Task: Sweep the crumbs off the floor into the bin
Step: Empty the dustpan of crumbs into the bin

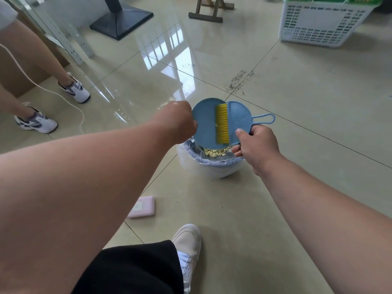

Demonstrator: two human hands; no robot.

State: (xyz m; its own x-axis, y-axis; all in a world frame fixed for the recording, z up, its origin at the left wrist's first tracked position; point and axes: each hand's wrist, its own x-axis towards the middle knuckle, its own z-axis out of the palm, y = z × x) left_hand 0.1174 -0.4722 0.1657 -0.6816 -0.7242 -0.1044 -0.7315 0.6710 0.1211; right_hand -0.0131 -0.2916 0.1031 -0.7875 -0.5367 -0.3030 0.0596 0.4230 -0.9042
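Observation:
A small blue bin [214,166] lined with a clear plastic bag stands on the tiled floor, with pale yellow crumbs [214,153] lying inside it. Above its rim my left hand [180,122] grips a blue dustpan [204,122] tipped steeply over the bin. My right hand [256,143] grips a blue hand brush [239,119] whose yellow bristles [222,123] lie against the dustpan's face. The brush's loop handle [264,119] sticks out to the right.
A pink flat object [142,206] lies on the floor near my white shoe [188,247]. Another person's legs and sneakers [74,89] stand at left by a white cable [63,98]. A black stand base [122,18] and white basket [322,22] sit at the back. Dirt smudges [238,81] mark tiles.

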